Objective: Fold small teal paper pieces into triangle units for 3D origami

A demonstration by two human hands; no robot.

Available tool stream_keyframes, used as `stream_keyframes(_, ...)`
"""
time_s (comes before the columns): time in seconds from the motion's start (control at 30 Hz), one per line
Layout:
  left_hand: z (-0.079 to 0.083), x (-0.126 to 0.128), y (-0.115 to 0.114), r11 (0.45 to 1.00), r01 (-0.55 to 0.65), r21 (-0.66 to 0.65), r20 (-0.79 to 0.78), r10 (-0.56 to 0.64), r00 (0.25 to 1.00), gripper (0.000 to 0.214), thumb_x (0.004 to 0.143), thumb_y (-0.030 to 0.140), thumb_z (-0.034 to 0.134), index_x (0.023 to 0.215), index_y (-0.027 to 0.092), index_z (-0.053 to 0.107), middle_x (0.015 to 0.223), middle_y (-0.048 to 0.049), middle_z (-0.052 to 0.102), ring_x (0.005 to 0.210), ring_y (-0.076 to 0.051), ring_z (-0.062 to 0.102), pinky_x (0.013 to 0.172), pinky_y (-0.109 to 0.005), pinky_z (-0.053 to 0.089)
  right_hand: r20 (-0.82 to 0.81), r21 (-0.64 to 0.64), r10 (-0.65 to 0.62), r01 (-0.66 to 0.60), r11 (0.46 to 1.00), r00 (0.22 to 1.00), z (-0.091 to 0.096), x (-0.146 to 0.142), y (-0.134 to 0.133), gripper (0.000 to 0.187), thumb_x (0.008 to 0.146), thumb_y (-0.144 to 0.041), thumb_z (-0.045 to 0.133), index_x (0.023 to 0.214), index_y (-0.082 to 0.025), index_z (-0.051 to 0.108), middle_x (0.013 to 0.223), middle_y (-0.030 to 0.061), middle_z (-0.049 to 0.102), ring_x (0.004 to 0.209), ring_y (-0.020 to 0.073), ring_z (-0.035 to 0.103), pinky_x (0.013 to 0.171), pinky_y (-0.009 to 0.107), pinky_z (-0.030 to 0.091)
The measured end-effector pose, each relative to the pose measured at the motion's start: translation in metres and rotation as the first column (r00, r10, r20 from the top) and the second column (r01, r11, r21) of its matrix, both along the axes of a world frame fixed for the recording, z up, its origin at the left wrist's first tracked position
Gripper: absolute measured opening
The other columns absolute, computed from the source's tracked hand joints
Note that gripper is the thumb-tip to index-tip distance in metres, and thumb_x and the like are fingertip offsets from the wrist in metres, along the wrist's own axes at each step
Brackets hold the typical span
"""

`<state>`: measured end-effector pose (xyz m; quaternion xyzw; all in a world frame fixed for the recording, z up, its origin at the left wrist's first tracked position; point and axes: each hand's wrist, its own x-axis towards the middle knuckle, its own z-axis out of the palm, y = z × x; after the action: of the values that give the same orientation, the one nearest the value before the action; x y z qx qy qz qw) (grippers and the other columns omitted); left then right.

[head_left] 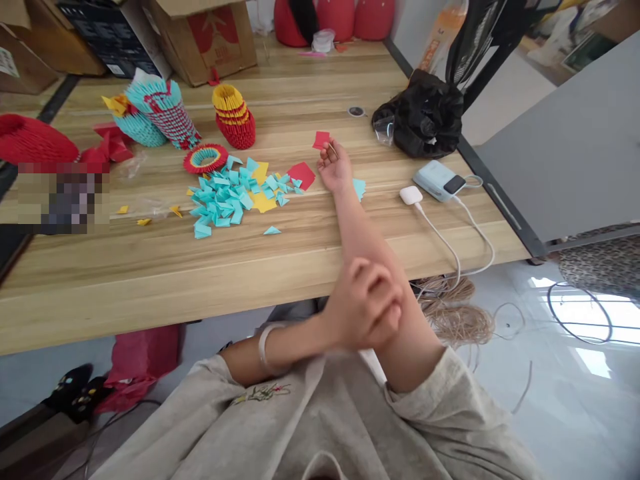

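My left hand (367,303), a pale bracelet on its wrist, lies across my right forearm with its fingers curled in against the skin; it is slightly blurred, and no object shows in it. Out over the table, my right hand (333,167) rests palm up with fingers bent inward. A thin, pale sliver shows at those fingers, too small to name. Touching or just behind the fingertips is a small red paper square (321,139). Left of that hand lie a larger red paper piece (302,175), yellow paper (263,202) and a heap of folded turquoise paper pieces (223,193).
Folded-paper models stand further left: a red-and-yellow vase (235,123), a turquoise-and-red one (167,110) and a ring (205,159). Cardboard boxes (210,47) line the back. To the right are a black plastic bag (425,117), a power bank (436,180) and a white cable (440,235).
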<state>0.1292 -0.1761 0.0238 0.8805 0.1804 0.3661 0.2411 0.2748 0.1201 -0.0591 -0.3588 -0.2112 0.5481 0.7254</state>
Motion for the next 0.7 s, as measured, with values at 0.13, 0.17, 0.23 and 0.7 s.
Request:
stream_keyframes(0.13,-0.001,-0.008,-0.044,0.949,0.283,0.142,0.151,-0.303,0.941,0.011,0.083,0.032,0.051,0.077,0.022,0.051,0.085,-0.0039,0.061,0.077,-0.017,0.05,0.072,-0.035,0.046,-0.005,-0.004,-0.01,0.01,1.0,1.0,0.003,-0.002,-0.002,0.026,0.094,-0.038,0.044,0.112,-0.021,0.053,0.109,-0.0018,0.064,0.099,0.0044,0.064,0.083,0.02,0.052)
stream_keyframes(0.17,-0.001,-0.009,-0.045,0.942,0.3,0.153,0.239,-0.33,0.913,0.009,0.082,0.031,0.051,0.078,0.022,0.051,0.084,-0.0036,0.061,0.075,-0.017,0.05,0.068,-0.034,0.046,-0.008,-0.008,-0.01,0.01,1.0,1.0,0.003,-0.002,-0.002,0.026,0.095,-0.038,0.044,0.112,-0.021,0.053,0.109,-0.0018,0.064,0.099,0.0044,0.064,0.084,0.02,0.052)
stream_keyframes(0.23,-0.001,-0.006,-0.029,0.966,0.231,0.119,0.202,-0.251,0.947,0.012,0.084,0.03,0.05,0.086,0.019,0.054,0.088,-0.007,0.06,0.082,-0.019,0.052,0.07,-0.036,0.047,-0.01,-0.018,-0.009,0.009,1.0,1.0,0.004,-0.001,-0.003,0.026,0.094,-0.038,0.044,0.112,-0.021,0.053,0.109,-0.0016,0.064,0.1,0.0048,0.063,0.083,0.02,0.052)
stream_keyframes(0.7,0.007,-0.036,-0.021,0.819,0.517,0.25,0.063,-0.546,0.835,0.022,0.085,0.03,0.047,0.064,0.023,0.047,0.064,-0.0004,0.052,0.062,-0.016,0.049,0.057,-0.032,0.039,-0.052,-0.003,0.004,-0.004,1.0,0.999,0.001,0.001,0.001,0.021,0.092,-0.035,0.049,0.104,-0.019,0.055,0.093,-0.0037,0.064,0.089,0.0036,0.063,0.086,0.021,0.052)
